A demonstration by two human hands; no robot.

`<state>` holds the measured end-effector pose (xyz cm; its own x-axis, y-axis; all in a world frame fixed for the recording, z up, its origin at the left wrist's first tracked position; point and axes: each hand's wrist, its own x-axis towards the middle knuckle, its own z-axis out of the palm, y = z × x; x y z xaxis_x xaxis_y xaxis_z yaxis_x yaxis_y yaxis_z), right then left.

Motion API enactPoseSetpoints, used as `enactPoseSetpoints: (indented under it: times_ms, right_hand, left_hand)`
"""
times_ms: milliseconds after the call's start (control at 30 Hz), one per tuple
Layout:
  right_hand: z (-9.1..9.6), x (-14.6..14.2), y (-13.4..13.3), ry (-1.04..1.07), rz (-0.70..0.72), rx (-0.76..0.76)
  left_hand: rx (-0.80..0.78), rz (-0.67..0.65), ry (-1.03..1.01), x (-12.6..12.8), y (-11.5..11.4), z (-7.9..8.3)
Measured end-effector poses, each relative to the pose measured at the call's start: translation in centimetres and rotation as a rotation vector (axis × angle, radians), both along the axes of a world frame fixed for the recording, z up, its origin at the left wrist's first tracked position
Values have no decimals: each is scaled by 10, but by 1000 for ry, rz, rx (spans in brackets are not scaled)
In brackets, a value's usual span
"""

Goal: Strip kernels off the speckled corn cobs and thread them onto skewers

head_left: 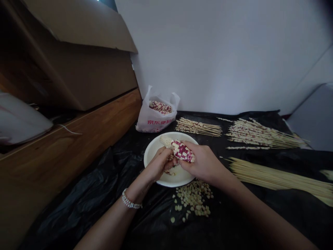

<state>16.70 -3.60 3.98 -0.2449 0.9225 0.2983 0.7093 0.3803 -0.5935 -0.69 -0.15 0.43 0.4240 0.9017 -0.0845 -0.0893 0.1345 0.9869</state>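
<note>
A purple-and-cream ear of corn (pixel 182 151) is held slanting above a white bowl (pixel 149 156). Its far left end is a bare, pale cob, while kernels still cover the near right part. My right hand (pixel 201 159) is closed around the kernel-covered end. Curled against the ear's lower left side is my left hand (pixel 163 160), its fingers closed and partly hidden; a beaded bracelet circles that wrist. Some loose kernels (pixel 170 172) lie in the bowl beneath the hands.
Behind the bowl stands a white plastic bag (pixel 153 121) of corn ears. Kernel-threaded skewers (pixel 252 133) and bare sticks (pixel 275 177) lie right. Pale flat pieces (pixel 195 198) are heaped in front on black plastic sheeting (pixel 104 194). A cardboard box (pixel 104 69) stands left.
</note>
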Motion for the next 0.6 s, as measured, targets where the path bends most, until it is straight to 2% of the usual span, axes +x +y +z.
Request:
enactPoseSetpoints:
  times_ms: [167, 300, 433, 600]
  right_hand:
    - [2, 3, 4, 73, 22, -55]
    - [3, 6, 6, 76, -6, -56]
    - [-2, 6, 5, -35, -11, 0]
    - [-5, 2, 2, -177, -31, 43]
  left_hand:
    - [1, 94, 29, 5, 0, -4]
    - [-63, 17, -64, 3, 0, 3]
    - [-104, -8, -75, -2, -1, 9]
    - [-85, 6, -36, -3, 0, 6]
